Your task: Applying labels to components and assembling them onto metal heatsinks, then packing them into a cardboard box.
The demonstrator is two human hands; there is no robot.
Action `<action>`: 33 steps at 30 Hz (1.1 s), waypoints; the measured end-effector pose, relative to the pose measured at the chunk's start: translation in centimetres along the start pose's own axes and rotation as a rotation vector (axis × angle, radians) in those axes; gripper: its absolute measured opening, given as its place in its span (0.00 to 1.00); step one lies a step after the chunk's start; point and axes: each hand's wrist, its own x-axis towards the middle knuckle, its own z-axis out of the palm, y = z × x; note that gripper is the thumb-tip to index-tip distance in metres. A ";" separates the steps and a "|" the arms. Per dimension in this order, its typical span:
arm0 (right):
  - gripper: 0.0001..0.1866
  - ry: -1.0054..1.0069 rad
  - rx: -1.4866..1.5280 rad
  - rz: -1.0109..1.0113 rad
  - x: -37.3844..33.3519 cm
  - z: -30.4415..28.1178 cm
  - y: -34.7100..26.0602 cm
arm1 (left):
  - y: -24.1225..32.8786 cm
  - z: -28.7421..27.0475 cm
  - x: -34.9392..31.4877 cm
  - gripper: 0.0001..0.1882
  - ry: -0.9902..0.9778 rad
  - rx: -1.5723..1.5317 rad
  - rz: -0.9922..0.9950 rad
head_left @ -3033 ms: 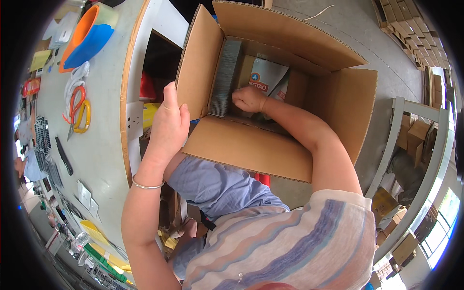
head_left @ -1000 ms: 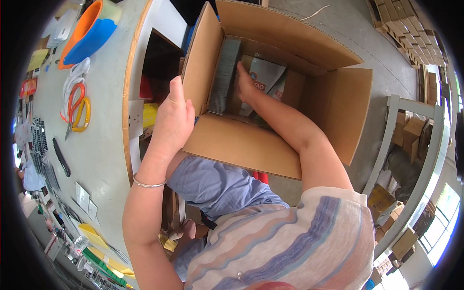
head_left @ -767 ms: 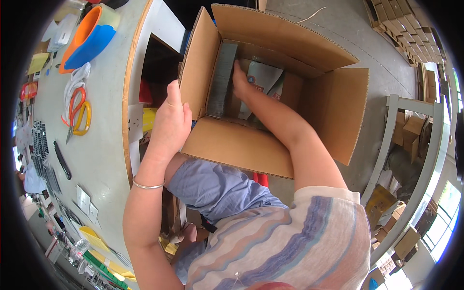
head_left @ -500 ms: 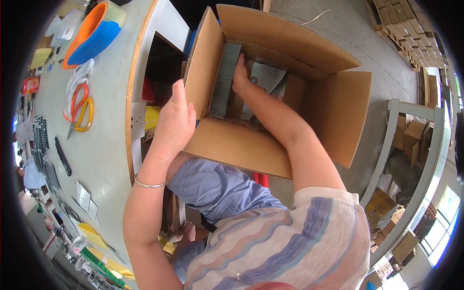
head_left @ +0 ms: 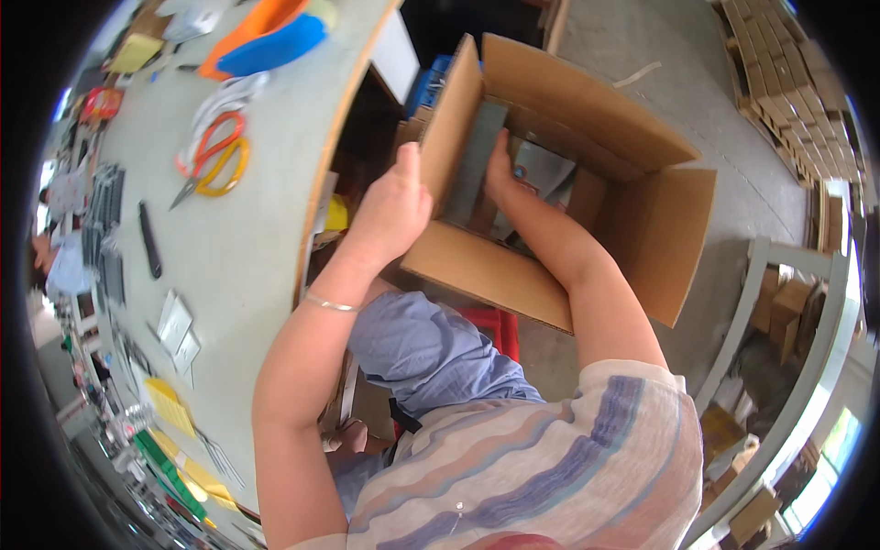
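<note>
An open brown cardboard box [head_left: 477,270] sits in front of me beside the workbench, its flaps spread out. My left hand [head_left: 390,206] grips the box's left flap at its near corner, thumb pointing up. My right hand [head_left: 500,170] reaches down inside the box and presses against a flat grey pack [head_left: 477,160] that stands upright along the left inner wall. More flat packs [head_left: 550,174] lie deeper in the box, partly hidden by my forearm.
A grey workbench [head_left: 238,229] runs along the left with orange-handled scissors [head_left: 211,160], an orange and blue object [head_left: 266,41], a black marker [head_left: 147,238] and small cards. Stacked cartons [head_left: 779,92] lie on the concrete floor at the right, next to a metal rack [head_left: 779,302].
My right hand has slid further left and deeper in the box, onto the upright grey pack. My left hand has stayed on the flap, and the view has shifted slightly.
</note>
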 end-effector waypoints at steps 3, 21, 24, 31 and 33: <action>0.41 -0.072 -0.165 -0.080 2.2 -3.5 -0.3 | 0.7 0.5 0.1 0.25 0.073 -0.036 0.015; 0.15 -0.396 -0.505 -1.824 -21.8 3.0 -0.4 | -4.2 11.0 -31.5 0.37 0.086 0.251 -0.076; 0.12 -0.792 -0.766 -2.145 -26.4 8.4 3.8 | -3.5 13.9 -34.7 0.36 0.112 0.068 -0.217; 0.12 -0.992 -1.658 -2.441 -31.2 15.5 16.2 | -2.6 11.1 -42.4 0.22 0.130 -0.254 -0.616; 0.12 -1.019 -1.524 -2.309 -27.8 16.4 14.5 | -1.7 10.3 -45.6 0.19 0.364 -0.268 -0.564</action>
